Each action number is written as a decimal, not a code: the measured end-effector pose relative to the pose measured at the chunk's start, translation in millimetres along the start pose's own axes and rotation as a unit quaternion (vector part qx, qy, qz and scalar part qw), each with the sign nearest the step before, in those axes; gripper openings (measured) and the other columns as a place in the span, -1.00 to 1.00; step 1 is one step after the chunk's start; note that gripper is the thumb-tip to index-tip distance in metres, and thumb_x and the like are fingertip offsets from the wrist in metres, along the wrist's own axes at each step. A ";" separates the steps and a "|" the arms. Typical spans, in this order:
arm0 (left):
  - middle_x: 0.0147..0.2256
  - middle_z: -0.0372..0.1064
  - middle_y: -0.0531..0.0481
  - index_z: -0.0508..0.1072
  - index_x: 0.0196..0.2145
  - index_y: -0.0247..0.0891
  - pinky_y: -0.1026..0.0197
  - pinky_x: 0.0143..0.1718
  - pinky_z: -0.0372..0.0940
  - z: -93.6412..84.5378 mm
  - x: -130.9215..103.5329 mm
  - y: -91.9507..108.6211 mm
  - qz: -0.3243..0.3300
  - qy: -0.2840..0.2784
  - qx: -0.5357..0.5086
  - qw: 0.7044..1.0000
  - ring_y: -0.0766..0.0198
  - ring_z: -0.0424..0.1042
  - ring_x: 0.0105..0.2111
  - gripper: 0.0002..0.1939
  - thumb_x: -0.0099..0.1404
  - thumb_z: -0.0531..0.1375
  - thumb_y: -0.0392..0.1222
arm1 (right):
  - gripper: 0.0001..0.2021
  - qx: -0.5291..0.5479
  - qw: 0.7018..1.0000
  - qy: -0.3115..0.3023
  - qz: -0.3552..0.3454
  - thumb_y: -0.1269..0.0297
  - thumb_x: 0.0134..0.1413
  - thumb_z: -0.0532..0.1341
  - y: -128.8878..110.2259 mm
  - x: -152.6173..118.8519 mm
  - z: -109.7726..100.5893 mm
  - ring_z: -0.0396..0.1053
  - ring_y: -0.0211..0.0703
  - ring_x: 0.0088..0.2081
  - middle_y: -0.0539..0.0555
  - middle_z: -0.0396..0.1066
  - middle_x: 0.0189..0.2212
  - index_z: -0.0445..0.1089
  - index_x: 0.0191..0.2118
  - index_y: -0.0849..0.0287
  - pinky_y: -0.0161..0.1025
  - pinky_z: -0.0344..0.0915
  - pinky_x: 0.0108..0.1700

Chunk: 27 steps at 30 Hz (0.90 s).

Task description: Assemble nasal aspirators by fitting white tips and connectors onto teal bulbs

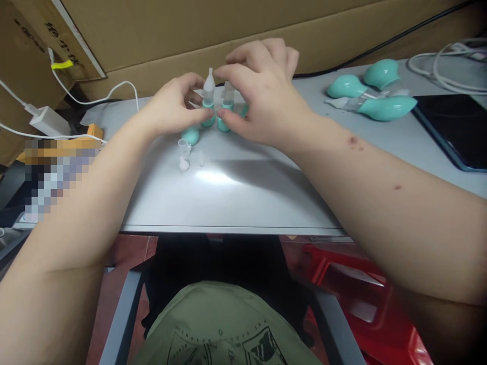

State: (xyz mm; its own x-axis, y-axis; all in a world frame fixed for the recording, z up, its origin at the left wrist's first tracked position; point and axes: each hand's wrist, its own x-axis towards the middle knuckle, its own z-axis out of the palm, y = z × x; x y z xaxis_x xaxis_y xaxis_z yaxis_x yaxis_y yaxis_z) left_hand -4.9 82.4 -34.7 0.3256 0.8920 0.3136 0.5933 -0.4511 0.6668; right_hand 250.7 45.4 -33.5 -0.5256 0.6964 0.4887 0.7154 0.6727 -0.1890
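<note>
Head view: left aspirator (pixel 209 96) and right aspirator (pixel 227 104) are stood upright on bench (pixel 236 197).
Left hand (pixel 173 107): fingers loosely open, thumb held at left aspirator.
Right hand (pixel 264 94): fingers spread open, thumb held at right aspirator.

Both forearms reaching forward, left hand (pixel 186 107) curved, right hand (pixel 258 83) arched

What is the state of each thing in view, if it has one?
Left hand: half curled
Right hand: fingers spread
Left nozzle bulb: upright, tip on
Bulb beside it: upright, top partly hidden
Three teal bulbs at right: lying down
Phone: flat, screen dark
White charger: cable plugged in
</note>
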 end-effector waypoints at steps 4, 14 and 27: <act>-0.20 0.70 -0.12 0.57 -0.30 0.08 -0.32 -0.01 0.53 2.6 5.5 6.2 0.072 -0.005 0.039 0.997 -0.26 0.68 -0.13 -0.75 0.05 0.43 0.09 | -0.46 0.015 1.000 -0.011 -0.015 0.11 0.55 0.30 -3.1 -1.2 -2.0 0.13 0.52 0.65 0.27 0.26 0.66 0.50 0.53 0.00 0.43 0.10 0.65; -0.03 0.65 0.04 0.54 -0.07 0.11 -0.17 0.13 0.51 -0.5 -9.1 10.5 0.189 0.140 0.043 0.971 0.05 0.58 0.01 -0.56 0.66 0.28 0.48 | -0.27 0.031 0.998 0.058 -0.026 0.10 0.49 0.38 -9.4 -8.3 -10.4 0.16 0.43 0.71 0.37 0.26 0.66 0.40 0.64 0.19 0.33 0.06 0.73; 0.17 0.75 -0.18 0.67 0.18 0.06 -0.35 0.18 0.56 18.1 -33.5 28.7 0.268 0.098 0.179 0.941 -0.30 0.68 0.19 -0.66 0.62 0.25 0.16 | -0.69 0.262 0.932 0.231 -0.094 -0.13 0.67 0.36 -8.7 -6.1 17.4 0.50 -0.08 -0.16 0.10 0.51 -0.09 0.57 0.02 0.01 -0.08 0.55 -0.02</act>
State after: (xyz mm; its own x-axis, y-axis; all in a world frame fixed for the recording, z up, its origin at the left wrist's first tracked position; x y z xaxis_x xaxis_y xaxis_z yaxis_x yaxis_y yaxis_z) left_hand 14.6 39.0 -38.3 0.5272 0.5060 0.6826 0.6047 -0.7878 0.1170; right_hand 239.7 39.6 -49.6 -0.2778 0.4534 0.8469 0.2447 0.8859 -0.3941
